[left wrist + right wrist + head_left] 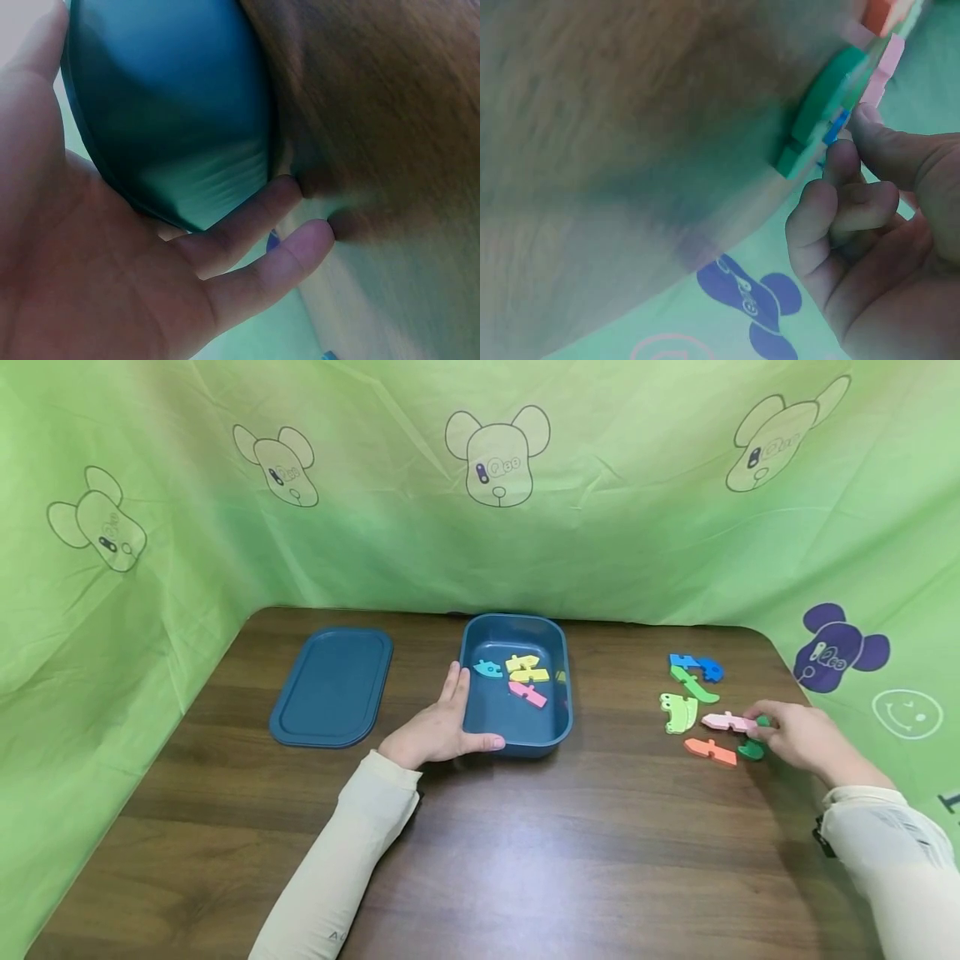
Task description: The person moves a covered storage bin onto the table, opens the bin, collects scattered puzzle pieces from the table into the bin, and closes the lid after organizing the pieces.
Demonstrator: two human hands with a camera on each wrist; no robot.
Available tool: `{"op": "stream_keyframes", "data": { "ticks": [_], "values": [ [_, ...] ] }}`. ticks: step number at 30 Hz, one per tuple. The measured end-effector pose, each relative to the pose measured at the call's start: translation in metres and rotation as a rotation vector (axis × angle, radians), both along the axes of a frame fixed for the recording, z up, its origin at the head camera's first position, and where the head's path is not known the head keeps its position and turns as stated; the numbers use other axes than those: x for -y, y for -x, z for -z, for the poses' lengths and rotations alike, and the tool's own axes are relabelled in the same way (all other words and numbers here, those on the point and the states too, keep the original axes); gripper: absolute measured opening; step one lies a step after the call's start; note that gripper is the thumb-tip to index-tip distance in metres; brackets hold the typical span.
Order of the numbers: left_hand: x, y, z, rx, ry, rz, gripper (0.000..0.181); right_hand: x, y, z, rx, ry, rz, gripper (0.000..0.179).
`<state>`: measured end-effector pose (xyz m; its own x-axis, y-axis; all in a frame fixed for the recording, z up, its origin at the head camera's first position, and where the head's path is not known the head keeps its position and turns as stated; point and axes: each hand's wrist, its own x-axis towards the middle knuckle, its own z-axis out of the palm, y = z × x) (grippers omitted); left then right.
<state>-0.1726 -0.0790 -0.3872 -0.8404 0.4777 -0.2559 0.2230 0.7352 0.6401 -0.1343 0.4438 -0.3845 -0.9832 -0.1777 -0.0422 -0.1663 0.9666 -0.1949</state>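
My left hand [431,727] rests with fingers spread along the left wall of a dark blue plastic box [468,718], its thumb at the near corner. In the left wrist view, two fingertips [311,236] reach down to the table beside the box wall [180,112]. Inside the box lie a light blue puzzle piece [488,669], yellow pieces [528,675] and a pink piece [527,694]. At the table's right side, my right hand [806,739] pinches the right end of a light pink piece [726,722]. Dark green pieces [829,94] lie partly hidden beneath that hand.
Around the right hand lie an orange piece [711,752], a pale green crocodile-like piece [678,713], a green piece [694,685] and blue pieces [708,668]. Left of the box is a flat blue lid [332,689]. A green printed cloth [375,552] hangs behind the wooden table [480,843].
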Motion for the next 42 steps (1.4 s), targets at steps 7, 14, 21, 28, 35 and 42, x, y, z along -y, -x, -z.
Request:
{"op": "stream_keyframes", "data": {
  "ticks": [7,14,21,28,35,42],
  "values": [
    [0.001,0.001,0.001,0.015,0.003,-0.008,0.127,0.017,-0.002,-0.013,-0.086,0.051,0.0,0.011],
    [-0.001,0.0,0.002,0.003,-0.008,-0.005,0.127,0.054,0.001,-0.025,-0.163,0.078,-0.045,0.011],
    [-0.001,0.001,0.002,0.006,-0.01,-0.011,0.127,0.091,0.009,-0.036,-0.201,0.1,-0.096,0.011],
    [0.0,0.001,0.0,0.015,-0.003,-0.01,0.127,0.123,0.026,-0.043,-0.188,0.142,-0.154,0.012],
    [0.001,0.002,0.001,0.022,-0.005,-0.008,0.127,0.151,0.049,-0.047,-0.169,0.147,-0.167,0.015],
    [0.002,0.002,0.0,0.029,-0.003,0.006,0.124,0.18,0.069,-0.049,-0.131,0.156,-0.163,0.015]
  ]
}}
